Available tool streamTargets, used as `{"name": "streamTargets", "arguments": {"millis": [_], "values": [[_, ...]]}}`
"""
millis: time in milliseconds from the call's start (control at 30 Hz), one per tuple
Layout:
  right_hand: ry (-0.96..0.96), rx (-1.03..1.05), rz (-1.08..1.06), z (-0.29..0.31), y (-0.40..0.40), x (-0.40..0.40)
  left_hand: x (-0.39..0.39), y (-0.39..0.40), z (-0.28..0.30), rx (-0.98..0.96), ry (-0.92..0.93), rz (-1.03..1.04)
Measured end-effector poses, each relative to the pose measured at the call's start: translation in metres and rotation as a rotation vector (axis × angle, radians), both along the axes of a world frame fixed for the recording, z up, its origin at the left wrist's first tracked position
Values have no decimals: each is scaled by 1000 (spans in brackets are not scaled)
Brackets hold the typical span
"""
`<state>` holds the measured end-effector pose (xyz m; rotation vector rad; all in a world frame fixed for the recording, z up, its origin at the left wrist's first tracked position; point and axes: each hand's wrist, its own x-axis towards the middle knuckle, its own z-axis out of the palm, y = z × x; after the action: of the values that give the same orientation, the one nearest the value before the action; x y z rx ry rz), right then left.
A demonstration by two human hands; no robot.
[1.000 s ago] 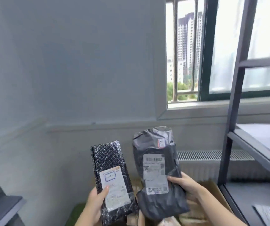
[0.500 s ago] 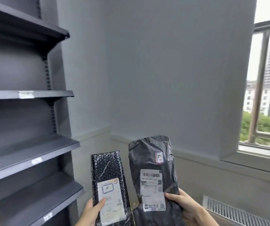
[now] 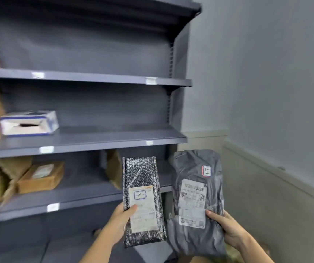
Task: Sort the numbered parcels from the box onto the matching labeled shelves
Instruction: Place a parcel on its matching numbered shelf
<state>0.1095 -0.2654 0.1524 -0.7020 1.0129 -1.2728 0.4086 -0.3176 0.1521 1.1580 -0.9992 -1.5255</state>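
My left hand [image 3: 121, 220] grips a black bubble-wrap parcel [image 3: 142, 175] upright, thumb on its white label with a handwritten number in a blue box. My right hand [image 3: 226, 227] holds a larger dark grey plastic mailer parcel [image 3: 194, 162] by its lower right edge; it carries a shipping label and a small red-bordered number sticker. Both parcels are side by side, in front of the right end of a dark grey shelf unit [image 3: 99, 138] whose edges carry small white labels [image 3: 150, 80]. The source box is out of view.
A white and blue carton [image 3: 29, 122] lies on the middle shelf at left. Brown cardboard parcels [image 3: 40, 177] sit on the shelf below, and another brown parcel [image 3: 114, 168] leans behind the black parcel. A grey wall [image 3: 262, 76] fills the right side.
My view has swung left from the window and corner to the shelf unit. Both hands keep the same hold on the two parcels, which stay side by side.
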Motion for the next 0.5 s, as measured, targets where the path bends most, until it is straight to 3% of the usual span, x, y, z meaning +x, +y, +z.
{"name": "streamTargets", "arguments": {"millis": [500], "values": [[-61,82,365,-34,-38,159,182,85,-46,159,-1,416]]}}
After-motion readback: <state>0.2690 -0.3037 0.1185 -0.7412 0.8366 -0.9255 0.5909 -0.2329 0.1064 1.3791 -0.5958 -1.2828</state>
